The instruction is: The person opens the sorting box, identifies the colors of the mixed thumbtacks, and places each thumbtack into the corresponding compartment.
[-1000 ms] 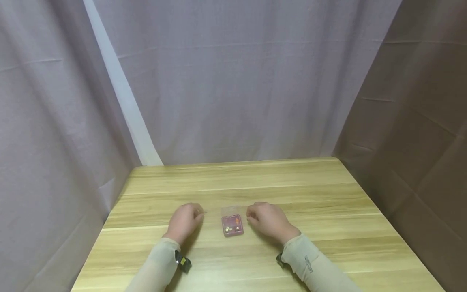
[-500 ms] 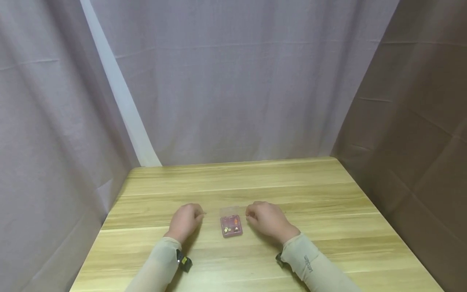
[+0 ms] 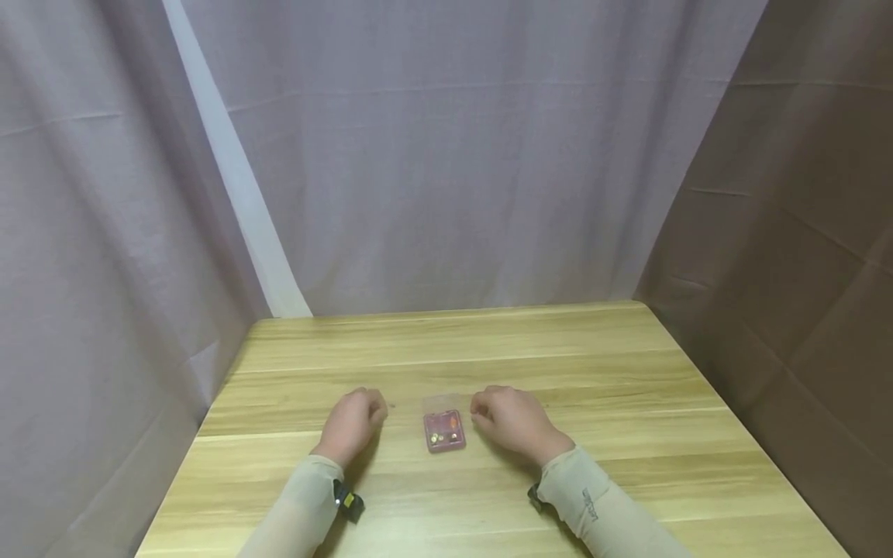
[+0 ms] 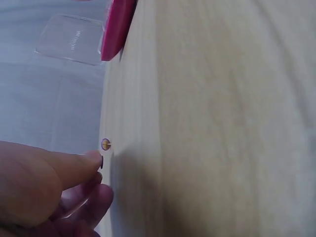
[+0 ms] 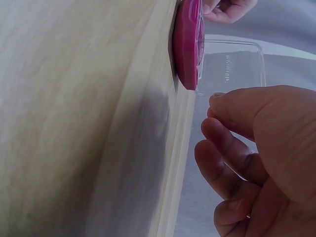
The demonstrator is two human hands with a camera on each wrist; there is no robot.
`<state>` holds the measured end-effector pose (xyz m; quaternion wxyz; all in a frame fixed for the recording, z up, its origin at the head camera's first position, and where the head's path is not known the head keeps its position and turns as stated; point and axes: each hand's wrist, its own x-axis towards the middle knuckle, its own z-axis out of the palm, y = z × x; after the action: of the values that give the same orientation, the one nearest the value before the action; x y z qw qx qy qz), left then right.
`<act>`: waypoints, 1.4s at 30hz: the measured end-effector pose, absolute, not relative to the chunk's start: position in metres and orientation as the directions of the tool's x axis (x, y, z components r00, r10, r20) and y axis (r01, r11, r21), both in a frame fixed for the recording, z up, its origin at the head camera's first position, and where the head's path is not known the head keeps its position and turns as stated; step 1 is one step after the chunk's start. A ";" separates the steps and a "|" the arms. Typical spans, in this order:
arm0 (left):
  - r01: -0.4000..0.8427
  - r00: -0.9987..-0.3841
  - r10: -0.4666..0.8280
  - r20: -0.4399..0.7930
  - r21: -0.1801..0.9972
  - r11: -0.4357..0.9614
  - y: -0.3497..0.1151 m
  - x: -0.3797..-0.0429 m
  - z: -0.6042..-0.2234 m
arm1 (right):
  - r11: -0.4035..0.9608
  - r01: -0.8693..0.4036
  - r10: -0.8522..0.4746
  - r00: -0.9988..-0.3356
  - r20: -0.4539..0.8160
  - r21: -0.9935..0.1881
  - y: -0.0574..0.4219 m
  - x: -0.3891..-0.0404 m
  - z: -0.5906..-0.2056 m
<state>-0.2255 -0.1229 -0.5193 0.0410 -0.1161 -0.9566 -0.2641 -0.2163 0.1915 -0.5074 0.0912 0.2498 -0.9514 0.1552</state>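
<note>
The bench (image 3: 488, 341) is pale yellow wood with darker lengthwise grain streaks. The small case (image 3: 444, 431) is magenta pink with a clear lid (image 5: 232, 64); gold and orange bits sit inside. A tiny gold stud (image 4: 105, 144) lies on the bench. Sleeves (image 3: 593, 504) are beige; curtains (image 3: 446, 170) greyish lilac, brown at right

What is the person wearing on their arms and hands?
Both arms are covered by long, snug, pale beige sleeves. The right sleeve has a small dark marking printed on it, too small to read; the left sleeve looks plain. A small black device sits at each wrist, and the left one shows a yellow spot. The left hand and right hand are bare, without gloves.
</note>
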 end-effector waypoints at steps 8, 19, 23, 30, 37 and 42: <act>0.275 -0.961 0.225 0.158 0.532 0.801 -0.122 -0.220 -0.518 | 0.829 -0.498 -0.444 -0.863 0.241 -0.254 0.193 -0.216 -0.509; 0.423 -0.906 0.336 0.258 0.527 0.737 -0.093 -0.201 -0.502 | 0.828 -0.500 -0.442 -0.860 0.255 -0.252 0.194 -0.216 -0.510; 0.427 -0.904 0.360 0.230 0.536 0.728 -0.076 -0.197 -0.499 | 0.825 -0.506 -0.445 -0.856 0.262 -0.252 0.193 -0.215 -0.510; 0.486 -0.873 0.425 0.239 0.484 0.728 -0.059 -0.200 -0.507 | 0.822 -0.509 -0.450 -0.856 0.255 -0.256 0.192 -0.214 -0.513; 0.522 -0.853 0.458 0.251 0.443 0.729 -0.054 -0.204 -0.509 | 0.817 -0.514 -0.453 -0.853 0.259 -0.263 0.192 -0.213 -0.513; 0.517 -0.856 0.450 0.255 0.434 0.738 -0.053 -0.206 -0.510 | 0.808 -0.524 -0.457 -0.846 0.275 -0.269 0.191 -0.210 -0.511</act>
<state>-0.2057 -0.0530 -0.5103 0.0668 -0.2600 -0.9298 -0.2520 -0.2103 0.1911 -0.5114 0.0989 0.2594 -0.9456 0.1695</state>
